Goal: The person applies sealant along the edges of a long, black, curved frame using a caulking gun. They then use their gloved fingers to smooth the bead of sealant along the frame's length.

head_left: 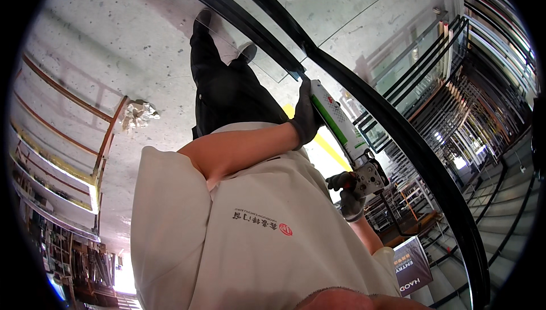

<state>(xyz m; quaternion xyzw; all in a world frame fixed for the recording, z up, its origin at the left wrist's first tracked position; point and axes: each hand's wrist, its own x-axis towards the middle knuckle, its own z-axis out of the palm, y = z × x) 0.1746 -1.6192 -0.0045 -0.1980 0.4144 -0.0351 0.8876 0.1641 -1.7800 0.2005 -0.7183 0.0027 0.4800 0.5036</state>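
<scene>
At the far left edge, wooden racks [54,196] with reddish rails run down the side of the view, and a crumpled pale rag [136,114] lies on the speckled concrete floor [102,37] just beside the end of one rail. Toward the middle, the person's cream shirt [256,230] fills the lower part of the view, with dark trousers [224,91] and two dark shoes above it on the floor. The bare left forearm crosses from the shirt toward the right, and the left hand [305,118], in a dark grey glove, is wrapped around the barrel of a caulking gun [341,134], near its front end; the fingers are closed fully round the white-and-green cartridge. The gun lies slanted, its nozzle up and to the left, its metal handle end down and to the right, and the nozzle tip meets the black frame [364,91] of a large glass panel [341,3] at the point where a smaller sheet's corner shows. The right hand [348,192], also gloved in dark grey, is closed on the metal trigger and handle at the rear of the gun, fingers curled tight about it. Past the curved black frame, on the right, stacked glass sheets [449,82] stand on edge in racks with dark borders, and a dark sign board [412,264] sits low beside the shirt.
</scene>
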